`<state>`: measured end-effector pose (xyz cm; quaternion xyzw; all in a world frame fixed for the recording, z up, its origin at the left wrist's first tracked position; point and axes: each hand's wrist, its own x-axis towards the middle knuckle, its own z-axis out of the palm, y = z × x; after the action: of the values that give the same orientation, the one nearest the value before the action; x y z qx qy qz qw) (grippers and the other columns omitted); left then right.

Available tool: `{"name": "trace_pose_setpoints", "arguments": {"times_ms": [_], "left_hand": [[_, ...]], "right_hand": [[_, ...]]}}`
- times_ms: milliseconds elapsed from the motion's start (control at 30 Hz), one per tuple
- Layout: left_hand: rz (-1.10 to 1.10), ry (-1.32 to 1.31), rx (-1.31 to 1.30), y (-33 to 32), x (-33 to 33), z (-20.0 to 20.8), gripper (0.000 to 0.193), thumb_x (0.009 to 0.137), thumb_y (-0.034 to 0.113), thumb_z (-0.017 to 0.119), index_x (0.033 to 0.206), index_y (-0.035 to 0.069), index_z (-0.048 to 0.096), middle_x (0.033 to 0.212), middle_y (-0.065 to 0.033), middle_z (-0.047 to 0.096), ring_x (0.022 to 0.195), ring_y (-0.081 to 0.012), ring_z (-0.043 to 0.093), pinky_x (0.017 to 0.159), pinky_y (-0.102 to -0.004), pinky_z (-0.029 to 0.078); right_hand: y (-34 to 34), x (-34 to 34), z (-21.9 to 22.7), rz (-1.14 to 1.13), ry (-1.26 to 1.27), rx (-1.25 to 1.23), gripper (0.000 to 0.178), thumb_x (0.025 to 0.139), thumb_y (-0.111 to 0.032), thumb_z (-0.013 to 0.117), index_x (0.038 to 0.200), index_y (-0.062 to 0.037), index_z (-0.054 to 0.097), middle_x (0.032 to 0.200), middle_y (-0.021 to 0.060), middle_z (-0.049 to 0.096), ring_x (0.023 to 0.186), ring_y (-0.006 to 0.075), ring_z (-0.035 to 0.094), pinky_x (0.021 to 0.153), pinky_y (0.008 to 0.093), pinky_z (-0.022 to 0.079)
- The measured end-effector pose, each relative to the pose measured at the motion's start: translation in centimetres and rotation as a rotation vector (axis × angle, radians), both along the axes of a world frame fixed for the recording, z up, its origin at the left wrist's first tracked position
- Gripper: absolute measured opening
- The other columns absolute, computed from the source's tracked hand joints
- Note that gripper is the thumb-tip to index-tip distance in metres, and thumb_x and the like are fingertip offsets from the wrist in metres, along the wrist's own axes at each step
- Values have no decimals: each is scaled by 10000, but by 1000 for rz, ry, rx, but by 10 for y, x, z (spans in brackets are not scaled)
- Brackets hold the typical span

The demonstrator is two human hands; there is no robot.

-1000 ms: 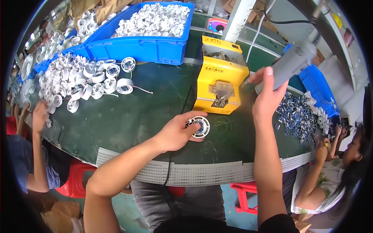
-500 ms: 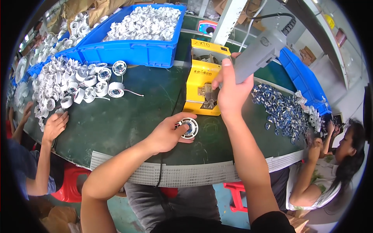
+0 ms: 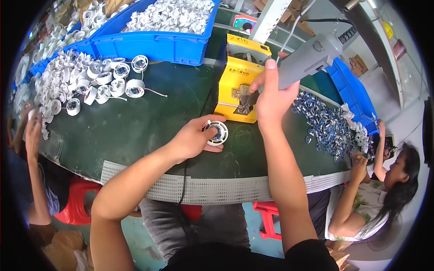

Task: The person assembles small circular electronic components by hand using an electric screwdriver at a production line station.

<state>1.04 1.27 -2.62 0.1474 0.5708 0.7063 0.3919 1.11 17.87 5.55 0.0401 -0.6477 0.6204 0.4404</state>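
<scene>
My left hand (image 3: 195,138) is closed round a round white plastic housing (image 3: 220,139) with a small circuit board inside it, thumb pressing on the board, low over the green table. A grey electric screwdriver (image 3: 309,61) is gripped in my right hand (image 3: 275,92), slanting up to the right with a black cable at its rear end. Its tip end is beside the metal outlet of a yellow screw feeder (image 3: 239,81); the fingers and feeder hide whether it touches.
White housings (image 3: 68,81) are heaped at left, some fitted with boards and wires. A blue bin (image 3: 149,47) of white parts stands behind. Small blue circuit boards (image 3: 323,122) are piled at right. Co-workers sit on both sides; a perforated strip (image 3: 217,190) edges the table.
The whole view has shifted slightly. My hands keep their holds on the housing and the screwdriver. The left co-worker's hand has lifted from the table with a white part in it.
</scene>
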Motion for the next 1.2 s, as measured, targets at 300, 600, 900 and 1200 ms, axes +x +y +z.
{"name": "trace_pose_setpoints", "arguments": {"times_ms": [300, 600, 900, 1200], "left_hand": [[26, 4, -18, -1, 1, -2, 348, 988, 60, 423, 1327, -9, 464, 1106, -114, 568, 881, -223, 662, 800, -337, 601], [41, 21, -8, 1, 1, -1, 357, 994, 62, 393, 1337, -26, 442, 1106, -127, 565, 874, -223, 662, 798, -334, 601], [21, 51, -44, 0, 2, 4, 347, 990, 58, 391, 1319, -14, 470, 1068, -127, 587, 874, -214, 659, 809, -327, 598], [23, 73, -60, 1, 3, 5, 324, 985, 58, 403, 1286, -31, 482, 1054, -136, 597, 872, -218, 665, 803, -328, 600]], "right_hand": [[-6, 1, -2, 11, -86, 29, 311, 898, -157, 640, 1112, 2, 482, 621, 41, 538, 470, 116, 509, 475, 261, 382], [-26, 32, -21, 203, -56, -89, 325, 944, -133, 546, 1211, 0, 415, 586, 53, 470, 455, 142, 460, 461, 295, 415], [-49, 33, -33, 282, -75, -86, 309, 933, -85, 528, 1206, 2, 413, 598, 59, 472, 448, 131, 463, 465, 292, 432], [-49, 30, -39, 288, -98, -60, 318, 924, -93, 559, 1191, 16, 426, 590, 60, 490, 450, 145, 497, 481, 290, 443]]}}
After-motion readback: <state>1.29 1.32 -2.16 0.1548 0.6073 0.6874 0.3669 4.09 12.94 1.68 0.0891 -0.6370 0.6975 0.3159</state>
